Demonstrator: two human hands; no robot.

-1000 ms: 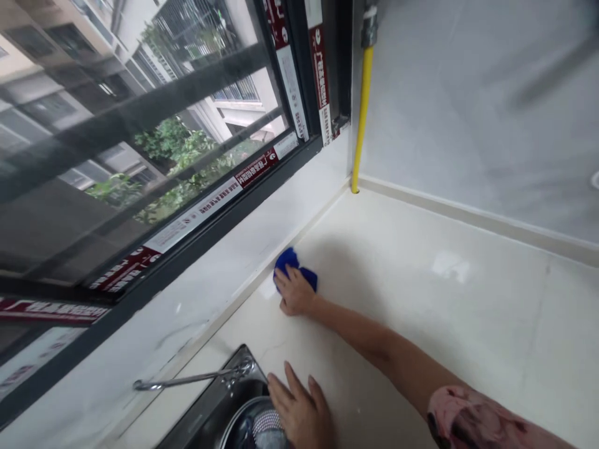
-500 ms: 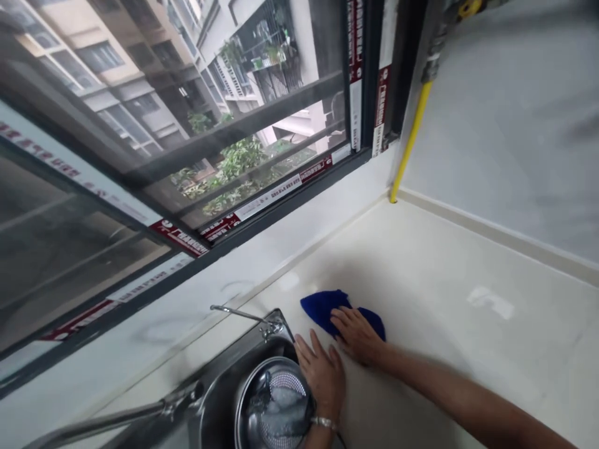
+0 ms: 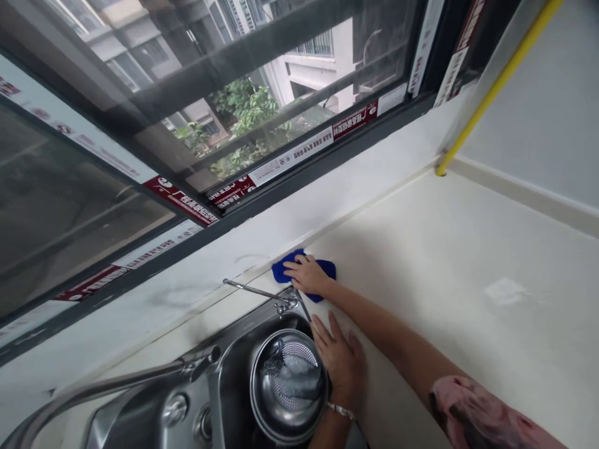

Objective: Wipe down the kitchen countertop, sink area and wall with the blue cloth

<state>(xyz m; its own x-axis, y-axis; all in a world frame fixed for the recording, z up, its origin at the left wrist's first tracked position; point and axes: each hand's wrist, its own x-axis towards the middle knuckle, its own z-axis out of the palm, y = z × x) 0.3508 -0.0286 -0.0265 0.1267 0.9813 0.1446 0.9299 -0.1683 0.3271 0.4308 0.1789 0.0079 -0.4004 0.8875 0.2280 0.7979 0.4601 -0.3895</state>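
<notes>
My right hand (image 3: 309, 275) presses down on a blue cloth (image 3: 327, 269), its fingers curled over the fabric. The cloth lies on the pale countertop (image 3: 449, 280), against the wall's foot and just behind the sink corner. My left hand (image 3: 340, 360), with a bracelet at the wrist, rests beside the sink's right edge with its fingers spread and nothing in them. Close to it, a metal colander (image 3: 262, 408) sits in the steel sink (image 3: 229, 399). Grey, wet-looking cloth (image 3: 297, 379) lies inside the colander.
A thin tap (image 3: 257, 290) stands at the sink's back corner, near the blue cloth. A larger curved faucet (image 3: 116, 381) reaches across the left. Behind runs a dark window frame (image 3: 276, 196) with printed tape. A yellow pipe (image 3: 496, 90) meets the counter at the far corner.
My right hand has slid the blue cloth back and left, up to the wall behind the sink corner. My left hand stays beside the sink. The view has shifted, showing more of the sink.
</notes>
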